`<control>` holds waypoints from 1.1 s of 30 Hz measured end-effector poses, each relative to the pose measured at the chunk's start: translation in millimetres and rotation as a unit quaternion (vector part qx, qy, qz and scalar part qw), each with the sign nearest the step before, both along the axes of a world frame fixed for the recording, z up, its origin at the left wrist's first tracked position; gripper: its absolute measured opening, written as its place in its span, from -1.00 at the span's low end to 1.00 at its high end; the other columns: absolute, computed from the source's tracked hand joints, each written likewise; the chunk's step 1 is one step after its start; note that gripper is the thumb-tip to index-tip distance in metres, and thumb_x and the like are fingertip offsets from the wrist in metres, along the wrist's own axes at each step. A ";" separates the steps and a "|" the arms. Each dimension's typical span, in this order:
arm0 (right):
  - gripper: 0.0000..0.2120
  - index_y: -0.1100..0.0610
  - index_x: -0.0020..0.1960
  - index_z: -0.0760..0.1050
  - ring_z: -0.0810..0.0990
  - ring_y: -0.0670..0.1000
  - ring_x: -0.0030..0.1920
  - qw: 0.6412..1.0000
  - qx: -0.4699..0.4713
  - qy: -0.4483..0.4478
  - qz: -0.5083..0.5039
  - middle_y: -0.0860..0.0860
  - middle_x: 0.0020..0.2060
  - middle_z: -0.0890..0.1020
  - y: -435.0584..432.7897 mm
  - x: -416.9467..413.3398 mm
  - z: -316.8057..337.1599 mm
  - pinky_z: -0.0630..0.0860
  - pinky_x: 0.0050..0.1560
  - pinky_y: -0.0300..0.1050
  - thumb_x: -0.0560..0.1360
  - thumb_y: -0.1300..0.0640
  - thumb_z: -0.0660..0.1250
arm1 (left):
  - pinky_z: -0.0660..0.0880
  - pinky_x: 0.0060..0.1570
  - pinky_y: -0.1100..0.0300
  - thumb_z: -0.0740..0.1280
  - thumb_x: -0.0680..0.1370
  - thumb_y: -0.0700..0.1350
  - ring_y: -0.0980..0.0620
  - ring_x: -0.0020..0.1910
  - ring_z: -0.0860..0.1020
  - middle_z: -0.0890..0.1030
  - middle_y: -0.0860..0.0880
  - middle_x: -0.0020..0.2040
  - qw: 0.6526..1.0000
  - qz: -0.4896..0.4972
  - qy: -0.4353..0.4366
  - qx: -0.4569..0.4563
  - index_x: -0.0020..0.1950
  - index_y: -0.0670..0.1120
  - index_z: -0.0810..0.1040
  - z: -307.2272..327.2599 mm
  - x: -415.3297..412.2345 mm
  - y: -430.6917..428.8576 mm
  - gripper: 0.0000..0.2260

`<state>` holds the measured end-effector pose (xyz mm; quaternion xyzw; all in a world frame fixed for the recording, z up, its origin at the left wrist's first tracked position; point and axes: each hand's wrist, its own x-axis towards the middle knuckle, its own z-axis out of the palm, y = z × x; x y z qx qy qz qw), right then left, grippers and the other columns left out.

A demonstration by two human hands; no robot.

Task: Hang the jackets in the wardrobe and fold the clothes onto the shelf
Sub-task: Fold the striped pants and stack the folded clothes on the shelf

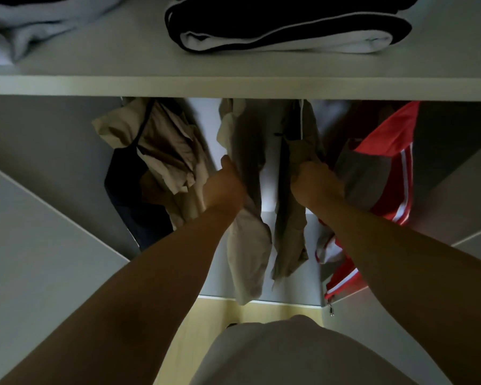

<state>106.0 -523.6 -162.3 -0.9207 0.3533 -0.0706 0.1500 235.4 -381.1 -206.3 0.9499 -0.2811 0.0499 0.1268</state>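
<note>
While hanging, limp khaki jacket (250, 190), creased

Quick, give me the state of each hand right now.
Left hand: closed, gripping the left front panel of the beige jacket that hangs under the shelf.
Right hand: closed, gripping the same jacket's right front panel.

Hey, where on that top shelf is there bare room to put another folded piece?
The shelf is bare between the pale grey clothes at left and the dark folded stack; another bare strip lies right of that stack. Below, hanging jackets crowd the space around both hands.
</note>
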 end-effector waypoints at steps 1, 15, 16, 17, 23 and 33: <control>-0.68 0.06 -0.29 0.30 0.41 -0.01 -0.36 1.000 0.009 -0.020 0.001 -0.01 -0.36 0.43 -1.0 -3.3 0.5 0.28 -0.35 -0.17 0.64 0.08 0.21 | 0.32 -0.21 0.11 0.18 0.63 -0.14 -0.12 -0.05 0.62 0.63 -0.14 0.05 1.000 0.007 0.012 -0.022 0.47 -0.18 0.26 0.0 0.7 -0.9 -0.59; -0.67 0.12 -0.32 0.32 0.48 0.04 -0.27 0.997 0.065 0.010 0.027 0.01 -0.40 0.42 -3.3 -14.7 11.1 0.38 -0.17 -0.05 0.62 0.16 0.22 | 0.30 -0.09 0.05 0.15 0.60 -0.18 -0.26 -0.01 0.61 0.64 -0.20 0.01 0.985 0.097 0.023 -0.143 0.32 -0.16 0.35 5.3 -17.2 -9.4 -0.71; -0.68 0.15 -0.31 0.32 0.46 0.04 -0.24 0.997 0.067 0.024 0.027 0.00 -0.37 0.41 -2.9 -13.8 12.1 0.36 -0.16 -0.06 0.62 0.17 0.21 | 0.34 -0.11 0.04 0.16 0.60 -0.17 -0.28 -0.02 0.61 0.64 -0.22 0.00 0.982 0.098 0.018 -0.158 0.30 -0.17 0.38 5.2 -17.9 -7.3 -0.73; -0.73 0.19 -0.26 0.35 0.45 0.07 -0.21 0.997 0.067 0.029 0.019 0.02 -0.32 0.43 -2.0 -12.7 13.1 0.35 -0.15 -0.06 0.61 0.16 0.19 | 0.36 -0.14 0.03 0.16 0.61 -0.17 -0.30 -0.04 0.61 0.64 -0.24 -0.02 0.980 0.102 0.016 -0.169 0.28 -0.18 0.39 6.7 -18.5 -4.4 -0.75; -0.88 0.12 -0.04 0.40 0.42 0.14 -0.16 0.998 0.049 0.045 0.014 0.11 -0.16 0.45 4.9 -9.5 16.4 0.35 -0.17 -0.01 0.59 0.13 0.11 | 0.48 -0.16 0.00 0.17 0.61 -0.15 -0.22 -0.04 0.63 0.63 -0.19 0.03 0.979 0.128 0.048 -0.151 0.39 -0.13 0.31 7.9 -10.8 -2.5 -0.66; -0.60 0.05 -0.36 0.29 0.35 -0.01 -0.45 0.997 0.008 -0.075 0.036 0.00 -0.47 0.37 36.7 -5.9 6.9 0.21 -0.41 -0.19 0.65 0.00 0.15 | 0.35 -0.20 0.08 0.02 0.64 0.27 -0.17 -0.08 0.62 0.62 -0.10 0.08 0.984 0.129 0.065 -0.101 0.38 0.00 0.30 23.6 -32.9 62.0 -0.55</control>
